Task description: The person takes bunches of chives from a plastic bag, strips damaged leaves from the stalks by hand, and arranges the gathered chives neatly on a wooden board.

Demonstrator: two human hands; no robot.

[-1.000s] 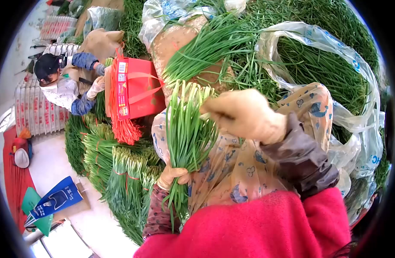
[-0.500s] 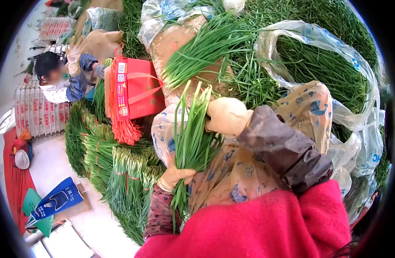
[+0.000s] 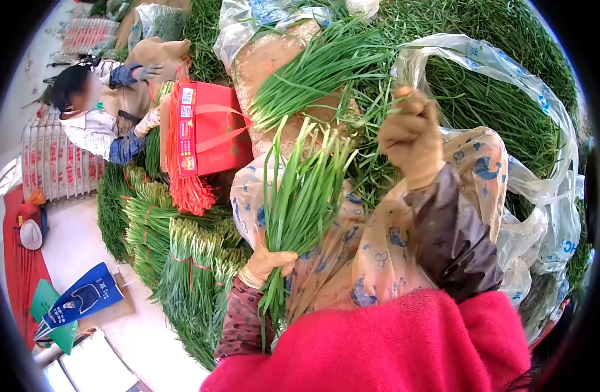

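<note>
My gloved left hand (image 3: pixel 268 264) is closed around the lower part of a loose bunch of garlic chives (image 3: pixel 300 196). The pale stem ends fan out upward and the leaf tips hang past my wrist. To the right of the bunch and apart from it, my gloved right hand (image 3: pixel 411 134) is raised with its fingers curled in. It is slightly blurred, and whatever its fingers may hold is hidden. A pile of loose chives (image 3: pixel 313 72) lies just beyond the hands on a dusty brown surface (image 3: pixel 274 55). A patterned plastic cover (image 3: pixel 385 255) lies over my lap.
A red box bag (image 3: pixel 215 130) with red ties (image 3: pixel 190 193) hanging from it stands at the left. Below it are tied chive bundles (image 3: pixel 189 261). An open plastic sack of chives (image 3: pixel 489 104) sits at the right. A co-worker (image 3: pixel 97 117) is at the upper left.
My right hand has moved away from the bunch, to the right and upward, and its fingers are curled. The stem ends now spread wider. The co-worker's raised hand has come down.
</note>
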